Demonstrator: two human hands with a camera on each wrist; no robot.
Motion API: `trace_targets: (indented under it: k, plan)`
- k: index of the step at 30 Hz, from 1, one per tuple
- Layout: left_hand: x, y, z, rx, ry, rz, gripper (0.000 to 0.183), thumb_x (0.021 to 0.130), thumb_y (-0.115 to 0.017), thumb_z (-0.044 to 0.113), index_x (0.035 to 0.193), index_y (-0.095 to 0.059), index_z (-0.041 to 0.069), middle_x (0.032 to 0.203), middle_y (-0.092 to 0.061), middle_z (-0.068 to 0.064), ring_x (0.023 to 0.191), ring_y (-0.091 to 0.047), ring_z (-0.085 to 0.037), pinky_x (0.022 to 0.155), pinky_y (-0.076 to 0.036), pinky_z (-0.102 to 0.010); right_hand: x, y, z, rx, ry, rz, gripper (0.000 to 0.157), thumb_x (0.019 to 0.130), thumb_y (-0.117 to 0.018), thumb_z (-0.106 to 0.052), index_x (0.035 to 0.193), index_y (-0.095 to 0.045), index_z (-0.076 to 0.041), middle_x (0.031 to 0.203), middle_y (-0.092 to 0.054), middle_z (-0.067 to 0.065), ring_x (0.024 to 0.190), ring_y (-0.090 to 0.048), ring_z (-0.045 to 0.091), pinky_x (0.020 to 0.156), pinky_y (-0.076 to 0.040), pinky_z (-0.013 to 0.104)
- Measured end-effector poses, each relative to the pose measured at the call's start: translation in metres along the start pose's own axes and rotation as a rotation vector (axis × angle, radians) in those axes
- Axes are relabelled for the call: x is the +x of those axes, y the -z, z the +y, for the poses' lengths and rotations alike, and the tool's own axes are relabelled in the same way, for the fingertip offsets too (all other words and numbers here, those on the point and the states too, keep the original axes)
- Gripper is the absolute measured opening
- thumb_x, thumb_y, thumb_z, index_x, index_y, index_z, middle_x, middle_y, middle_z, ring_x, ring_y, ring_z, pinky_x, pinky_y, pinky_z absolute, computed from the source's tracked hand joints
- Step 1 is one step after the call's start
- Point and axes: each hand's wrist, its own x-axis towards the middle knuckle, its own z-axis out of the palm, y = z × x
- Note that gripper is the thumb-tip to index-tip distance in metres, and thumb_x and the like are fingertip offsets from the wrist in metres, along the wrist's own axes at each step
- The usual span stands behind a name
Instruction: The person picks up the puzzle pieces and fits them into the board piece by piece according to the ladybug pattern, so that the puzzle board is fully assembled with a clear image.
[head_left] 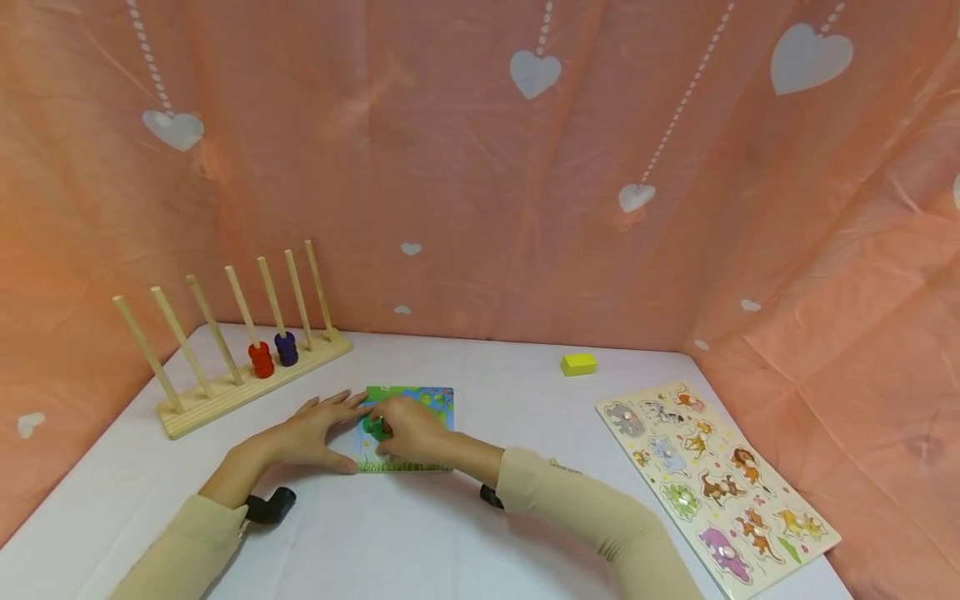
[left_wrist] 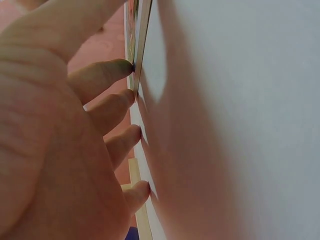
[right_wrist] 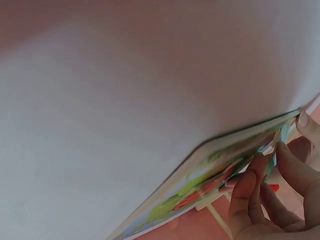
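A small picture board in green and blue lies flat on the white table. My left hand spreads its fingers at the board's left side, the thumb at the near left corner. Seen from the left wrist, those fingertips lie right along the board's edge. My right hand reaches over the board and pinches a green puzzle piece close above its left part. In the right wrist view, the bent fingers and thumb hide most of that piece. Red and green shapes show on the board there.
At the back left stands a wooden peg rack with red beads and purple beads. A yellow block sits toward the back right. On the right lies an animal puzzle board. Pink curtains surround the table.
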Motion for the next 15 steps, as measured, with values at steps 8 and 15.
trace_targets:
  k: [8,15]
  plan:
    - [0.0002,-0.0017,-0.0033,0.001,-0.007,0.007,0.092,0.075,-0.085,0.046,0.145,-0.048,-0.001,0.156,-0.033,-0.027,0.143,-0.019,-0.055,0.103,-0.008,-0.08,-0.0008,-0.0047,-0.0039,-0.028,-0.018,0.0,0.041,0.08,-0.085,-0.014,0.115,-0.068,-0.002,0.092,-0.067,0.0,0.077,-0.055,0.003,0.068,-0.045,0.012]
    - [0.0007,-0.0022,-0.0051,0.007,-0.007,0.013,0.09,0.074,-0.085,0.046,0.143,-0.051,-0.001,0.155,-0.033,-0.027,0.143,-0.02,-0.054,0.104,-0.009,-0.08,-0.0003,-0.0063,-0.0083,-0.029,-0.03,-0.037,0.032,0.082,-0.084,-0.014,0.109,-0.07,-0.003,0.077,-0.057,-0.005,0.071,-0.049,0.004,0.061,-0.042,0.014]
